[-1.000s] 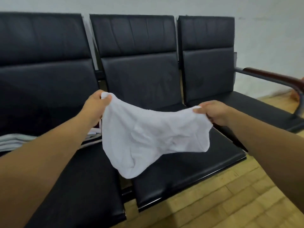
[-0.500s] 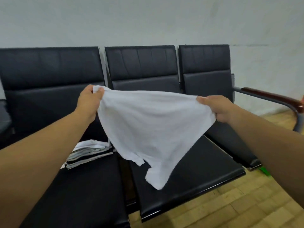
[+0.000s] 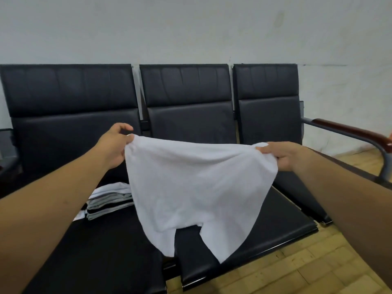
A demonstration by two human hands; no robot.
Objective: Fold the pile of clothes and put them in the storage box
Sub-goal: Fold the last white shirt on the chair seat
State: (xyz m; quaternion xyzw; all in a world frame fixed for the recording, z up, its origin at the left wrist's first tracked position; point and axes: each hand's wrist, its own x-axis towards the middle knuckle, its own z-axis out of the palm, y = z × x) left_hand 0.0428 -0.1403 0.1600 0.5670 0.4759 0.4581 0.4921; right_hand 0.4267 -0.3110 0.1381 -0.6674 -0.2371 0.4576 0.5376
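My forearms reach in from the bottom corners, and between them I hold a white garment (image 3: pixel 197 187) up in the air over the seats. My left hand (image 3: pixel 113 145) has its fingers closed on the garment's upper left corner, thumb and forefinger pinching the cloth at the top. My right hand (image 3: pixel 282 154) is curled shut around the upper right corner, the fabric bunched inside the fist. The top edge runs nearly straight between the two hands, and the rest hangs loose below, ending in two uneven flaps with a notch between them (I cannot tell what kind of garment it is). Its lowest tip hangs in front of the front edge of the middle seat (image 3: pixel 275 228).

Behind the garment, on the left seat (image 3: pixel 95 251), lies a small stack of folded clothes (image 3: pixel 108 201) in white, grey and black layers, partly hidden by the hanging cloth. The black bench backrests (image 3: pixel 186 96) rise beyond, three in a row, with a wooden-topped armrest (image 3: pixel 350 132) at the far right. A pale wall (image 3: pixel 191 28) stands behind, and wood flooring (image 3: pixel 307 270) shows at the lower right.
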